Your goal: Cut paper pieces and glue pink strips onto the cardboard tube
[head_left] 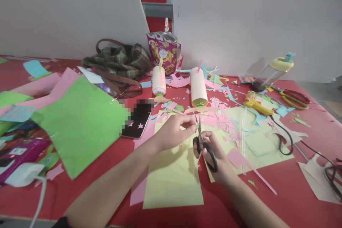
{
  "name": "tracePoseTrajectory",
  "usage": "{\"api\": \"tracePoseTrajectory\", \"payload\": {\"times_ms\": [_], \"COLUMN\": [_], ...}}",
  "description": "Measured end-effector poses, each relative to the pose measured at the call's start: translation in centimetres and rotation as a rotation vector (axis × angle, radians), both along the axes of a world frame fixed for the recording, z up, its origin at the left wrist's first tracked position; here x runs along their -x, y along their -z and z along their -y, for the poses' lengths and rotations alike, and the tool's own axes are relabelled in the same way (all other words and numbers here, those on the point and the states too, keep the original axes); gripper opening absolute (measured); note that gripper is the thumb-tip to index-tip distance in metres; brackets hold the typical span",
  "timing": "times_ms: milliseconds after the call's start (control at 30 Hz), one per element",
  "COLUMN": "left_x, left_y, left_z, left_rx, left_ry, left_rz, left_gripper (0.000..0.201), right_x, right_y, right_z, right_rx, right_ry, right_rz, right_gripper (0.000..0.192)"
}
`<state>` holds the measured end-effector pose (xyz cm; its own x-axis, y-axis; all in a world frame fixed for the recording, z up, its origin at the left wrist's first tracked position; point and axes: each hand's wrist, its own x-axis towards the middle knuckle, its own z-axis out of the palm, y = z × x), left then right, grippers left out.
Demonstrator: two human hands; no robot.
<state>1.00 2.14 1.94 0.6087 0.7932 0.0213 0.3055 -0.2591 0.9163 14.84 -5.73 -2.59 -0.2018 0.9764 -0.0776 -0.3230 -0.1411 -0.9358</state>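
Black-handled scissors point(200, 134) gripped by the right hand point(219, 156) risked nicking the left hand point(178, 127) because it pinched a tiny scrap point(197, 125).

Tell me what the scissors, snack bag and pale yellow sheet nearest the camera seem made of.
Scissors: greyish blades, probably metal; smooth black handles, likely plastic. Snack bag: crinkled with a shiny silver top, probably foil-lined film. Yellow sheet: matte and flat, likely paper or card.

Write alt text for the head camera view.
A person's right hand holds black-handled scissors, blades parted, close to the left hand, above yellow paper on a red table. Beyond are two cream cylinders among colourful paper scraps; a phone and a large green sheet are to the left.
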Motion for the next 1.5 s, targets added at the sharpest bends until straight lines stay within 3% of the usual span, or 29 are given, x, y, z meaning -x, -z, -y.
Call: {"api": "tracePoseTrajectory", "payload": {"times_ms": [433,800,1133,1500], "left_x": [1.0,1.3,0.7,0.2], "left_y": [-0.9,-1.0,-0.5,-0.1], "left_z": [-0.7,-1.0,-0.2,0.3], "left_rx": [-0.021,-0.007,0.084,0.075], "left_ry": [0.059,0.094,0.345,0.399], "left_rz": [-0.141,-0.191,-0.28,-0.282], "left_gripper": [0.016,0.016,0.012,0.01], "right_x": [-0.1,0.1,0.1,0.0], "right_y": [0.1,0.1,0.2,0.0], "right_z": [0.0,-0.1,-0.3,-0.3], "right_rx": [0.037,0.104,0.005,0.067], "right_ry": [-0.05,0.08,0.157,0.198], "right_rz": [-0.052,0.06,-0.049,0.026], "right_gripper": [0.025,0.028,0.035,0.041]}}
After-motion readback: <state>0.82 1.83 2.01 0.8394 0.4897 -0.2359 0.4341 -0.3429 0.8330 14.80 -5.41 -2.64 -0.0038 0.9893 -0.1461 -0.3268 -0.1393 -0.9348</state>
